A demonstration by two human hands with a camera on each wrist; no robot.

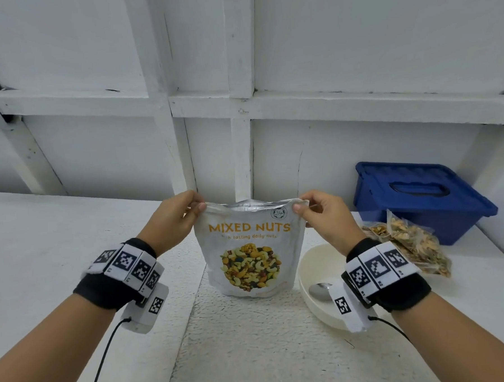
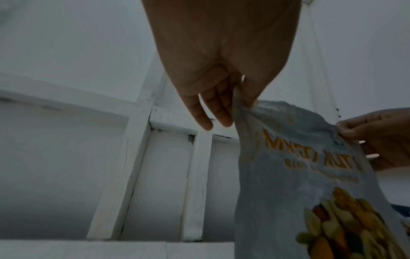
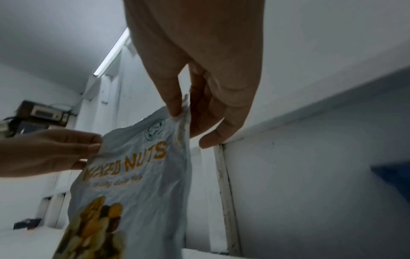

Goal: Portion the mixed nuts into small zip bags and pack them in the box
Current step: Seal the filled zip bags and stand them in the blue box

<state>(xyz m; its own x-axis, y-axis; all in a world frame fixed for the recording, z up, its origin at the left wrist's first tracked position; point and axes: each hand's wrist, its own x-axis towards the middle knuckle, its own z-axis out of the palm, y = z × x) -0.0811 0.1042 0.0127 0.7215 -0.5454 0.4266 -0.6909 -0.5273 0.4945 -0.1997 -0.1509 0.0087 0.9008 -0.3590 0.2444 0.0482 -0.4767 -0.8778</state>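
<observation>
Counting the stock, we list one mixed nuts pouch (image 1: 249, 249), matte silver-white foil with orange lettering and a printed heap of nuts, standing upright at the middle of the bench (image 1: 252, 337). Its top is unsealed and shows a shiny silver lining. Two hands hold it: our left hand (image 1: 170, 217) pinches the top left corner between thumb and fingers, and our right hand (image 1: 323, 213) pinches the top right corner likewise. One round cream bowl (image 1: 310, 275), smooth, sits just right of the pouch with one metal spoon (image 1: 320, 291) lying in it. Filled clear zip bags (image 1: 408, 241), crinkled, lie beyond the bowl; we make out at least two. One blue plastic box (image 1: 420, 193), rectangular, with its ribbed lid on, stands behind them by the white wall. The bench surface is white and rough-textured.
</observation>
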